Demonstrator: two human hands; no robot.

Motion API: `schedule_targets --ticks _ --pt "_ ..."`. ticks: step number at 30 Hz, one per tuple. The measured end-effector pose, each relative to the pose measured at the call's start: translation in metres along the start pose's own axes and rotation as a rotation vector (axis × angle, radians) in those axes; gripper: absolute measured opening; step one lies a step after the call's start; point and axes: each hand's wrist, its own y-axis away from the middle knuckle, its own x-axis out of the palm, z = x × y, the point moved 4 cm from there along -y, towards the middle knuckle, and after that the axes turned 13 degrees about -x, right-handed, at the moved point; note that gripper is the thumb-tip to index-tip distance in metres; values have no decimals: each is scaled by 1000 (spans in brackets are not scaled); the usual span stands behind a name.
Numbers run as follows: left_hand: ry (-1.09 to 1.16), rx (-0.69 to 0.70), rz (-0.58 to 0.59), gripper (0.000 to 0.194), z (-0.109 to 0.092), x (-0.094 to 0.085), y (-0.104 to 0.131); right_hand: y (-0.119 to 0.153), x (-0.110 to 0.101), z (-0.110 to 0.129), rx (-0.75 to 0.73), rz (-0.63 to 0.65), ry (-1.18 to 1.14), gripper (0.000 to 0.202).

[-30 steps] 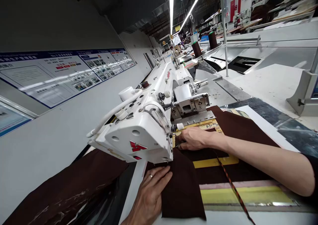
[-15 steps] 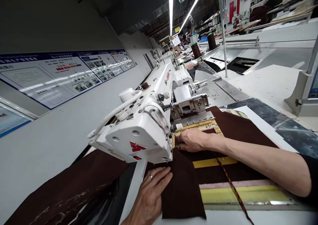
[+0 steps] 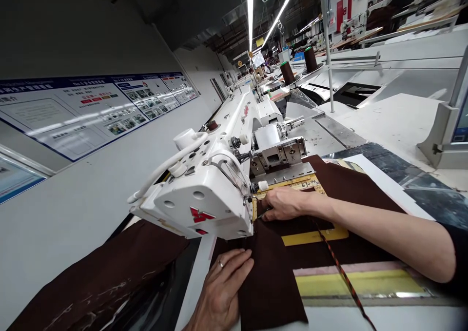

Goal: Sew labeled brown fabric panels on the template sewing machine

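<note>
My left hand [image 3: 224,289], a ring on one finger, lies flat with its fingertips on the dark brown fabric [image 3: 272,282], just below the white sewing machine head [image 3: 204,199]. Beside the needle area, my right hand [image 3: 283,204] has its fingers bent together near the fabric and the yellow template frame [image 3: 314,237]; the machine partly hides the fingertips, and what they hold is too small to make out. A metal clamp [image 3: 280,155] stands behind the right hand. An orange and black cord [image 3: 343,275] runs across the frame toward the front.
More brown fabric [image 3: 109,267] hangs at the left. A yellow strip [image 3: 358,284] lies at the front right. Brown thread cones [image 3: 310,60] stand behind, near an upright metal pole [image 3: 326,43]. A white bracket [image 3: 437,136] is at the right edge.
The front edge of the brown fabric has shifted slightly toward the front right. Both hands stay in nearly the same places, and the view has shifted slightly.
</note>
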Motion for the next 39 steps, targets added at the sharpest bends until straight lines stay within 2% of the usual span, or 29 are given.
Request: schedule_targets --ticks 16,26,39 --pt "31 -29 14 52 5 2 8 -1 3 10 3 -6 41 32" --pt "65 -14 12 46 -1 -2 7 1 1 1 -36 11 -12 35" --pt "76 -25 -12 44 -1 -2 7 1 2 3 -72 10 -29 36"
